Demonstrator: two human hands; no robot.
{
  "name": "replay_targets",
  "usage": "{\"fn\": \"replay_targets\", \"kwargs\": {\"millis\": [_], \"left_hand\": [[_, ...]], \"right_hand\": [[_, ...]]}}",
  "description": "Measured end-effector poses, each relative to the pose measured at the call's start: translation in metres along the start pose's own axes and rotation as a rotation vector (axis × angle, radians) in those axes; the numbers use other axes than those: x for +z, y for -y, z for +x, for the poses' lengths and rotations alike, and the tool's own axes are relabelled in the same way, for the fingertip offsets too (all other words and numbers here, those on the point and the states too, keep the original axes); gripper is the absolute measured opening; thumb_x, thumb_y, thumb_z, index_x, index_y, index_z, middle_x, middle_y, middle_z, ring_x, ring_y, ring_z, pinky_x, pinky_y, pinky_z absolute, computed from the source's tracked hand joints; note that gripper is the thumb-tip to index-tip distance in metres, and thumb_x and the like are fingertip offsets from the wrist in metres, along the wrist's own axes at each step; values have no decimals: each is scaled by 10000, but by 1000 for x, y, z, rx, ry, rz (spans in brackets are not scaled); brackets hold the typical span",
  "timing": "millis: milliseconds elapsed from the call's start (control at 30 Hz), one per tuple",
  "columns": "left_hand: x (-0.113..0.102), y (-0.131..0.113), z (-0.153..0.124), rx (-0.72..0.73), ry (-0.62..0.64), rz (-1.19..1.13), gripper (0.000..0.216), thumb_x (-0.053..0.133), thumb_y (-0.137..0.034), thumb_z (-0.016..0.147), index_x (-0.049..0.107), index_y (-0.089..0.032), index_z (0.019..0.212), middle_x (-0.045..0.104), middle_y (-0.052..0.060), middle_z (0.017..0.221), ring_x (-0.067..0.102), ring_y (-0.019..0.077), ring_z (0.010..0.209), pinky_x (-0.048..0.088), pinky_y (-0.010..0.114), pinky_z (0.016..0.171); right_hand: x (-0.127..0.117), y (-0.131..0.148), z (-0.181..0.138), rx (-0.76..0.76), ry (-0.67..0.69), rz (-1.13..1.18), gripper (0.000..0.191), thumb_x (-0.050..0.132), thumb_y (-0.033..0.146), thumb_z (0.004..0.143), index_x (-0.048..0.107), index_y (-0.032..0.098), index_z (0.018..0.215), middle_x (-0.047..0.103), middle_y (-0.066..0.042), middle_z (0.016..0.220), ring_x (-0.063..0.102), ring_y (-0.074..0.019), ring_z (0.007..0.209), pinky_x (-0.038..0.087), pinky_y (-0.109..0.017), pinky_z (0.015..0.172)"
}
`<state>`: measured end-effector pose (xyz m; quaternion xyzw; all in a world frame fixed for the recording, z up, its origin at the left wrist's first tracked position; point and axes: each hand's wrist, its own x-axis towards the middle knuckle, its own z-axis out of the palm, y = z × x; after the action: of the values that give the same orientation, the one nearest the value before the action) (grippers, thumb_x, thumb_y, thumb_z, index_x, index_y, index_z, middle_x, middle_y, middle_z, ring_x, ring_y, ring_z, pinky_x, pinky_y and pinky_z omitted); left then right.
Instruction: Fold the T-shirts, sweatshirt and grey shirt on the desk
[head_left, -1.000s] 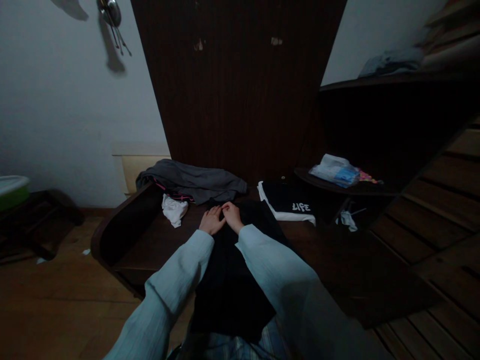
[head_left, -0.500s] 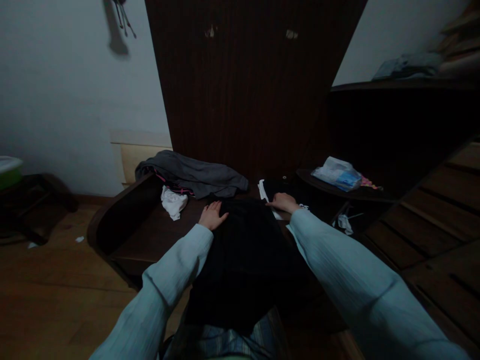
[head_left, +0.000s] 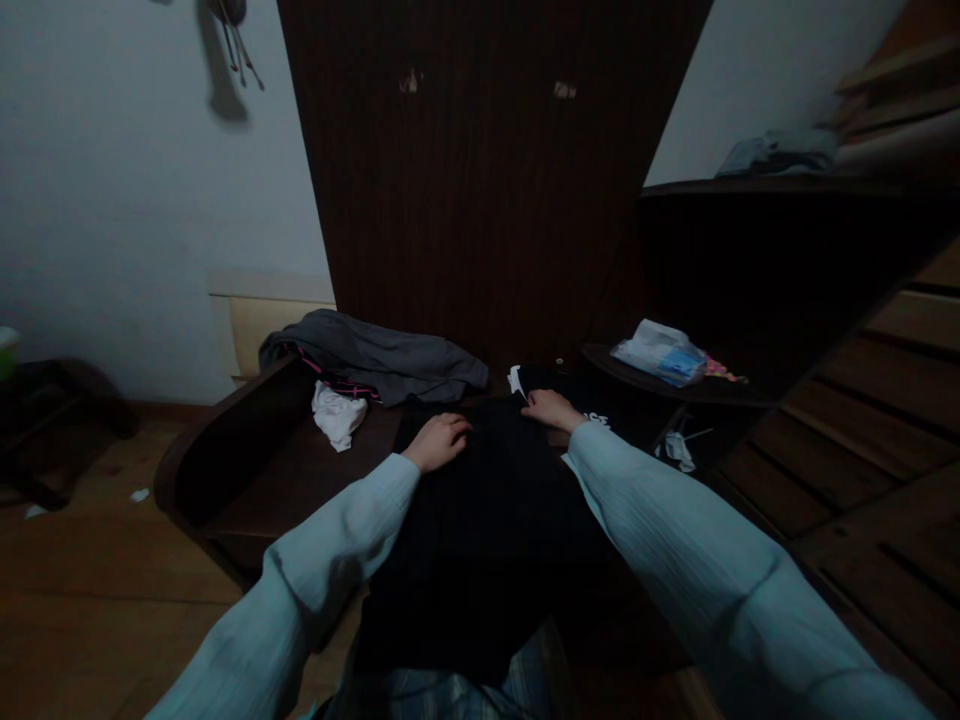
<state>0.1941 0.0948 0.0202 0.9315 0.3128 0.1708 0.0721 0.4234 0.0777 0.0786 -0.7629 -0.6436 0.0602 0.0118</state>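
A black garment (head_left: 487, 520) hangs spread from the dark wooden seat down towards my lap; its kind is hard to make out in the dim light. On its upper left part rests my left hand (head_left: 441, 442), open, fingers lying over the cloth. My right hand (head_left: 553, 408) is at the upper right corner, thumb and fingers closed on the cloth's edge. Just beyond it lies another black cloth with white lettering (head_left: 598, 419), and a white strip (head_left: 515, 380) shows at its left end.
A dark grey garment with pink trim (head_left: 375, 355) lies along the back of the wooden seat (head_left: 262, 480), a crumpled white cloth (head_left: 339, 415) before it. At right, a corner shelf (head_left: 607, 362) bears a plastic packet (head_left: 664, 352). A dark stool (head_left: 67, 400) stands at far left.
My left hand has slid to the right across the black garment, its fingers now pointing more to the right. My right hand still grips the corner, and more white lettering shows beside it.
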Motion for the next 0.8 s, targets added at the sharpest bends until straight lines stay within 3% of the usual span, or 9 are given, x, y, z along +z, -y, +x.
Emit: {"fn": "replay_targets", "kwargs": {"millis": [133,233,333,433,567,667,800], "left_hand": [[14,-12,14,98,53,-110,303,455,-223,775,605,-200,1038,553,65,1137,500,191,1057,371,309,941],[29,-9,24,65,47,-131,311,474,-225,766,600,-223,1050,550,56,1148,489,199,1074,363,337,946],[39,-1,30,22,-13,-216,274,508,-207,739,622,-204,988,569,60,1123,491,202,1073,354,343,952],[41,7,32,-151,-143,-403,204,494,-147,726,623,-146,884,622,75,994,552,174,965,401,302,892],[38,14,30,-477,-383,-635,291,380,-190,815,521,-126,1061,649,62,843,603,141,780,468,275,739],[35,13,27,-447,-334,-643,388,396,-291,837,428,-208,1215,654,42,925,609,159,854,461,293,775],[34,12,28,-369,-258,-591,406,385,-295,843,438,-243,1242,595,31,1140,517,176,1090,395,307,920]], "right_hand": [[-2,10,-3,3,-75,-17,290,514,295,720,621,129,933,630,-136,978,597,-234,877,414,-255,620],[-1,23,-8,-17,-120,-12,280,514,310,717,617,140,914,639,-125,944,600,-235,864,413,-260,624],[7,43,-12,-85,-84,23,230,535,318,707,621,160,850,653,-98,875,606,-218,828,407,-245,602],[21,64,-12,-175,-23,103,137,581,276,677,618,168,753,660,-85,808,611,-215,803,404,-240,595],[39,82,-5,-186,-21,252,48,587,204,672,596,163,696,658,-83,756,627,-219,740,414,-248,576],[46,86,0,-195,5,352,61,532,174,725,585,158,698,652,-54,672,626,-169,592,424,-230,531],[47,83,0,-218,101,506,154,438,115,787,572,159,723,649,-7,640,607,-93,523,447,-177,519]]}}
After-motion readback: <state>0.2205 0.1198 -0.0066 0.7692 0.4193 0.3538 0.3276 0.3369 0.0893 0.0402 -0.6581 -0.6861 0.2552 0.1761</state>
